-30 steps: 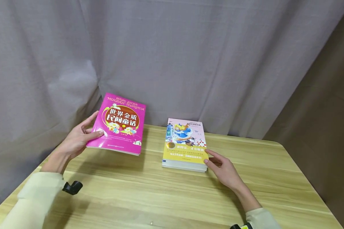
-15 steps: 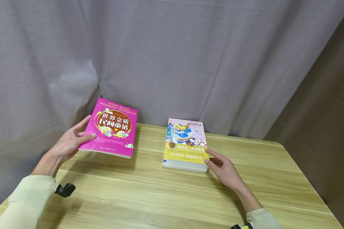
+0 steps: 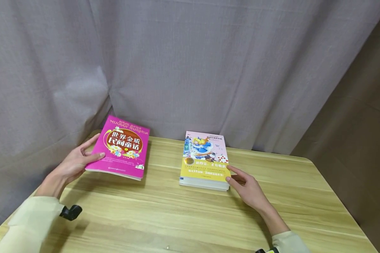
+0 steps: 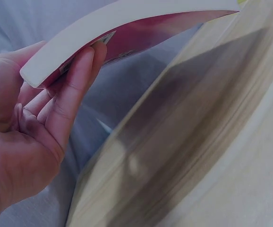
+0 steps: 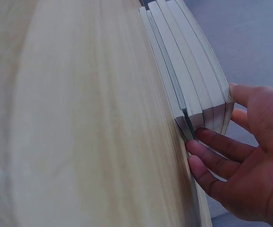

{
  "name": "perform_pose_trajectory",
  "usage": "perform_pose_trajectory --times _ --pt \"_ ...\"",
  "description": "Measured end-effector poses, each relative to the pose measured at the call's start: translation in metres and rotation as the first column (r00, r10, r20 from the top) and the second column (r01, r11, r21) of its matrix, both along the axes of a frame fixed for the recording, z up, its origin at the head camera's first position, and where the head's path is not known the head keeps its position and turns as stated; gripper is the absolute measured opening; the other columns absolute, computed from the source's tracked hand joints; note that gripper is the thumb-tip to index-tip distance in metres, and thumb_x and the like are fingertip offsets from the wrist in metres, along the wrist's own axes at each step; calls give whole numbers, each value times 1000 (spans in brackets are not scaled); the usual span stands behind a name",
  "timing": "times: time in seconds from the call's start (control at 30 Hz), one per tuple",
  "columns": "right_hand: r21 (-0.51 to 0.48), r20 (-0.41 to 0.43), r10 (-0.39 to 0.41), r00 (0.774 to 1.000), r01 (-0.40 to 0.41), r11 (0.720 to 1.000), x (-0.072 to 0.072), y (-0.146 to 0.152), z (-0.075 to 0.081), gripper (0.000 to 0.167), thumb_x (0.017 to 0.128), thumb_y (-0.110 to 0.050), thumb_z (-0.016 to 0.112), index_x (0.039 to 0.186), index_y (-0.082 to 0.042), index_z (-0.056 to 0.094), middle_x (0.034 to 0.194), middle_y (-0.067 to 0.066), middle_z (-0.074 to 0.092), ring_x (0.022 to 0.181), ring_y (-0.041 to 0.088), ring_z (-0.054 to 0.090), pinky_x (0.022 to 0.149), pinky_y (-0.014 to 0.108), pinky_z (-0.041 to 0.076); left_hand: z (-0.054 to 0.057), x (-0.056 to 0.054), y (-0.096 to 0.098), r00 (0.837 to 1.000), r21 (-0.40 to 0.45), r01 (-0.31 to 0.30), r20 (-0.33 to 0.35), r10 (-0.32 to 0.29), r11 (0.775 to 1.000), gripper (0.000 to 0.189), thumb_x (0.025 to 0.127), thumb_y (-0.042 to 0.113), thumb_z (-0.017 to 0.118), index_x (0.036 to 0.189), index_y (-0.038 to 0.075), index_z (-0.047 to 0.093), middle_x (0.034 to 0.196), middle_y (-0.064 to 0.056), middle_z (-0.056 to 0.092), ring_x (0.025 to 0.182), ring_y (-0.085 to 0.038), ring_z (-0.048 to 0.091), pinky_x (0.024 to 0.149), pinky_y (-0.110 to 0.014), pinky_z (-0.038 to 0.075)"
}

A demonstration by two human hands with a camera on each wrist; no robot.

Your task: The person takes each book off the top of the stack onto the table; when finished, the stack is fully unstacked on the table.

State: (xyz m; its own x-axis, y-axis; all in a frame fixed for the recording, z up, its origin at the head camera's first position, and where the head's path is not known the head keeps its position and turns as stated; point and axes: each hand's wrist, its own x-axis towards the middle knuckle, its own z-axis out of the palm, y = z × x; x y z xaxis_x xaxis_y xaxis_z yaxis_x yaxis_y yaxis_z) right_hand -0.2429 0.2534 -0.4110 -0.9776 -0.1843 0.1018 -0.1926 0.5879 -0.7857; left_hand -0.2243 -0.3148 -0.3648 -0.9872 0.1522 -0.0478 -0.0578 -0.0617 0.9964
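My left hand [image 3: 71, 163] holds a pink paperback book [image 3: 118, 165] by its left edge, thumb on the front cover and fingers beneath. In the left wrist view the book's page edge [image 4: 103, 23] curves slightly, and its underside and shadow show it raised off the table. To the right, a stack of books [image 3: 204, 182] lies flat on the table; its top book [image 3: 201, 149] has a girl in a blue dress and a yellow band. My right hand [image 3: 250, 189] touches the stack's right side with loosely bent fingers, the fingertips [image 5: 198, 135] along the lower books.
The wooden table [image 3: 164, 214] has its back edge against a grey curtain [image 3: 183, 66]. More curtain hangs at the left and right sides. A dark wrist device [image 3: 71, 212] sits at the left cuff, another [image 3: 267, 250] at the right.
My left hand has carried the pink book left and lowered it toward the table. The right hand and the stack have stayed in place.
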Motion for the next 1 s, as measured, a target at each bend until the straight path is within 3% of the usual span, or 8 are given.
perform_pose_trajectory --times 0.23,0.43,0.67,0.77,0.9,1.0 --pt "-1 -3 3 1000 -3 1000 -1 0 -2 54 106 -36 65 155 -15 55 142 19 66 124 32 68 99 39 57 -11 -3 -6 999 -51 15 39 -13 999 96 107 8 61 171 20 -9 100 -2 82 87 -16 80 74 -28 66" --pt "-2 -10 4 1000 -4 1000 0 1 -2 54 106 -35 66 155 -15 56 141 19 67 123 30 68 96 34 57 -20 -4 -12 999 -152 20 35 -15 988 94 107 11 63 171 17 -6 97 0 83 83 -14 80 59 -23 59" --pt "-26 -12 23 1000 -24 999 1 1 -2 54 106 -34 67 155 -14 55 136 18 70 121 29 70 93 30 57 -26 -8 -22 996 -196 34 93 -15 980 94 107 15 63 171 17 -6 101 2 81 88 -16 80 77 -30 65" --pt "-25 -12 20 1000 -20 999 1 1 -1 54 106 -34 67 155 -14 55 136 17 70 121 29 70 93 30 57 -24 -12 -26 993 -297 29 121 7 954 93 107 21 65 171 17 -3 97 1 81 84 -14 79 65 -26 61" --pt "-26 -17 20 1000 -20 999 1 1 0 54 106 -33 67 155 -14 55 134 17 71 119 28 70 91 29 57 -24 -17 -33 990 -405 28 138 30 914 92 107 26 65 171 18 0 91 2 81 75 -11 76 47 -23 45" --pt "-14 -34 16 999 -16 1000 -3 1 -5 54 106 -33 67 155 -14 55 133 18 72 119 28 70 90 29 57 -40 -27 -39 990 -393 23 140 35 919 91 107 26 65 171 18 0 88 3 80 72 -11 75 49 -23 47"
